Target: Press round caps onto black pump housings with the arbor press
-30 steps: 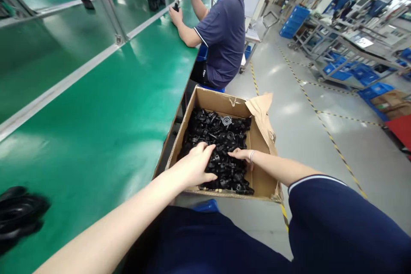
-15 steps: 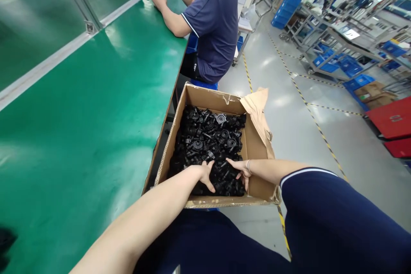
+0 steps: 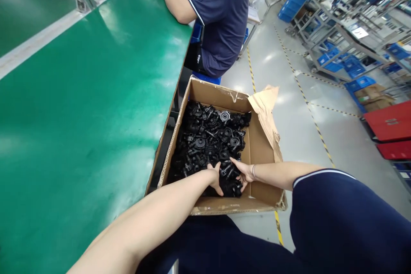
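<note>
An open cardboard box (image 3: pixel 218 212) is partly filled with a heap of small black plastic parts (image 3: pixel 205 137), some with round ringed faces. Both my hands reach into its near end. My left hand (image 3: pixel 215 178) cups a cluster of the parts from the left, thumb and fingers apart. Facing it, my right hand (image 3: pixel 244 173), with a thin bracelet at the wrist, curls round the cluster's right side. The black parts are gathered between my palms, and some of my fingertips are hidden among them.
A green-topped table (image 3: pixel 80 107) runs along the left, its edge beside the box. A seated co-worker (image 3: pixel 221 21) is just beyond the box. Blue crates (image 3: pixel 294 2), metal carts and a red cabinet (image 3: pixel 390 122) stand to the right on the taped grey floor.
My hands have closed in slightly around the black parts, pulling those at the near right away from the box wall. The view has shifted, and the co-worker's hands sit higher in it.
</note>
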`<state>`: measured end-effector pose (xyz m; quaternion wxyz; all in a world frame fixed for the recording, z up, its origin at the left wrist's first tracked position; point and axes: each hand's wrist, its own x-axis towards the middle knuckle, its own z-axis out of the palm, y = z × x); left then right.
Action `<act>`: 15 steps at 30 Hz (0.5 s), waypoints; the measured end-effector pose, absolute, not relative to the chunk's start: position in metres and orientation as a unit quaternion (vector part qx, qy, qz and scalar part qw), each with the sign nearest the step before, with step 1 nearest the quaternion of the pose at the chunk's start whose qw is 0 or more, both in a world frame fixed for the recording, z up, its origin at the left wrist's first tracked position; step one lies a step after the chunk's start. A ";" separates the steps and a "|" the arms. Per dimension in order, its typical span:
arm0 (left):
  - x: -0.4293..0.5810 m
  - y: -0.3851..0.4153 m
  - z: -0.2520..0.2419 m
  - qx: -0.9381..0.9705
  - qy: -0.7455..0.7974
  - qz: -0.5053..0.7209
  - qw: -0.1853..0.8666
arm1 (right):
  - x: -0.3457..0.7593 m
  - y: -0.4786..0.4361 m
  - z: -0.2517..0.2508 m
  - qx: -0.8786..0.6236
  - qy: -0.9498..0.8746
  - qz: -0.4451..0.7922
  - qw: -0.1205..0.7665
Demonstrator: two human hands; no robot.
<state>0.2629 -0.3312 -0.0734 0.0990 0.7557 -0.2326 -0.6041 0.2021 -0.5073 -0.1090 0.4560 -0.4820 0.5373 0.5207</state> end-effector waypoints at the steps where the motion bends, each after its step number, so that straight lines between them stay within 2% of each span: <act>1: 0.263 -0.331 -0.074 0.754 -0.235 -0.604 0.106 | 0.202 -0.505 -0.106 -0.484 0.539 0.517 0.457; 7: 0.263 -0.331 -0.081 0.735 -0.268 -0.602 0.161 | 0.201 -0.490 -0.086 -0.446 0.509 0.548 0.492; 15: 0.262 -0.329 -0.080 0.743 -0.253 -0.591 0.184 | 0.207 -0.475 -0.093 -0.420 0.504 0.563 0.503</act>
